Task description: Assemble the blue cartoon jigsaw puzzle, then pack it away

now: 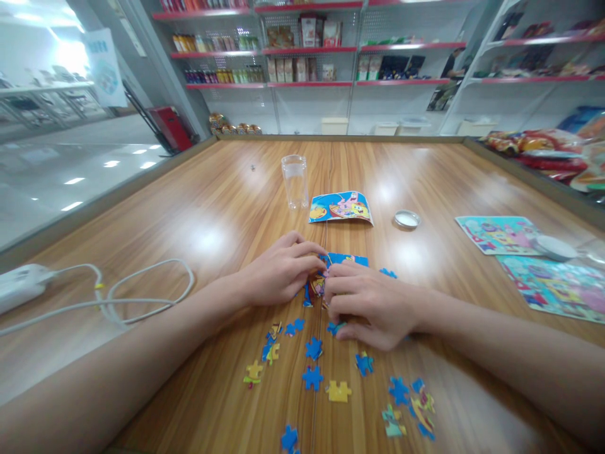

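Most loose puzzle pieces [312,378] lie nearest you, 5 to 7 o'clock from the part-built puzzle [350,259]. Your left hand [287,271] sits at its 9 o'clock and your right hand [373,304] at its 3, fingers bent over it; can't tell if either grips a piece. Farther out on the tabletop [227,214]: lid [407,219] between 1 and 2, picture card [340,208] at 12, clear jar [296,189] at 11.

On my feed I see left forearm [146,353] and right forearm [491,343] slant inward from the near side, left hand [288,271] and right hand [371,302] close together, fingers [347,304] bent
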